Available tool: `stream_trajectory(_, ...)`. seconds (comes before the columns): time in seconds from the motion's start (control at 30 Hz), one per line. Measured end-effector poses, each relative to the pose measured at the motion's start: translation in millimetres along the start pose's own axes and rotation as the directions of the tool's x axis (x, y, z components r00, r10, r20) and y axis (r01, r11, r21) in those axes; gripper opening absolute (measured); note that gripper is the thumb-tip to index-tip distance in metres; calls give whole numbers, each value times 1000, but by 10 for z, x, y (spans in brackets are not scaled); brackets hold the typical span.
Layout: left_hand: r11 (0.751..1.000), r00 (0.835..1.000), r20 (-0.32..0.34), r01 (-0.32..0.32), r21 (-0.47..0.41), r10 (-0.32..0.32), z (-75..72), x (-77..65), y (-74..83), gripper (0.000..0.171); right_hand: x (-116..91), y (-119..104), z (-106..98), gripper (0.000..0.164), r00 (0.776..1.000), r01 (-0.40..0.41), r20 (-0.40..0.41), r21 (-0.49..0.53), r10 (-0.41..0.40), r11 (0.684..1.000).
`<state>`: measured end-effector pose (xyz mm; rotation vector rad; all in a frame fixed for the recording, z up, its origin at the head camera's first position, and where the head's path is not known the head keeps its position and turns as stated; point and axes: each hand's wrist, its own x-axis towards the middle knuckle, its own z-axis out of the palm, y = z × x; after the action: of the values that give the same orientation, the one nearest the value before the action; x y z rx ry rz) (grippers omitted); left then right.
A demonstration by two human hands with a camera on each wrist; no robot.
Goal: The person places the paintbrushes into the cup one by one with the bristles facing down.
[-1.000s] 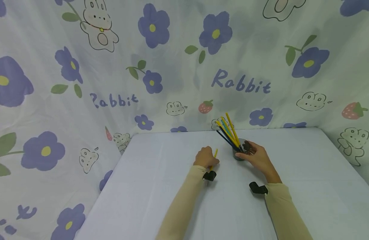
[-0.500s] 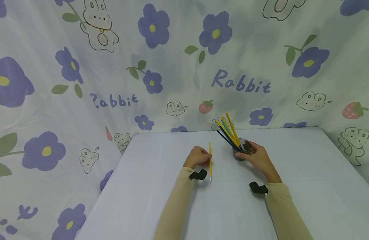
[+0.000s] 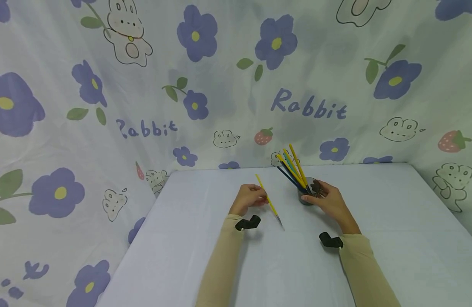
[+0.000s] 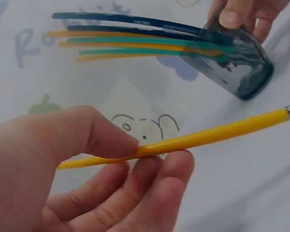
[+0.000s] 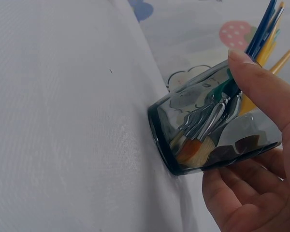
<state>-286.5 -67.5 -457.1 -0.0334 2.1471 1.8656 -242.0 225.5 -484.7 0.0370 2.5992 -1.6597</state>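
Between thumb and fingertips, my left hand [image 3: 249,198] pinches a yellow paintbrush [image 4: 212,134] by its handle. The brush slants, its metal ferrule and bristle tip pointing down toward me and to the right in the head view. My right hand [image 3: 328,201] grips a clear grey cup [image 5: 183,108] from its right side, thumb near the rim. Several paintbrushes [image 4: 135,46] with blue, yellow and green handles lean out of the cup to the left, bristles down at its bottom. In the head view the cup is partly covered by my right fingers.
A white-covered table [image 3: 174,247] lies under both hands. Behind it hangs a curtain [image 3: 228,85] printed with purple flowers, rabbits and strawberries. Each wrist carries a small black camera mount [image 3: 248,222].
My left hand has moved left, away from the cup, with the yellow paintbrush. The brush has turned, its bristle end swinging to the right. My right hand and the cup stay put.
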Motion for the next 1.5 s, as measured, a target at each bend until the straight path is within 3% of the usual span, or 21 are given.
stream_trajectory(0.47,967,994,-39,-107,-233,100,56,-31,159,10,10,20,-11,112,1000,-7,-4,0,7,1000)
stream_trajectory(0.63,957,991,-52,-133,-256,124,97,-62,202,13,11,30,-12,113,1000,-8,-4,-6,8,1000)
stream_trajectory(0.87,948,987,-61,-157,-277,146,148,-110,268,29,14,32,-13,113,1000,-14,-5,-7,14,1000)
stream_trajectory(1.5,890,960,-107,-280,-360,259,263,-146,417,20,16,20,-8,116,1000,-11,4,-1,11,1000)
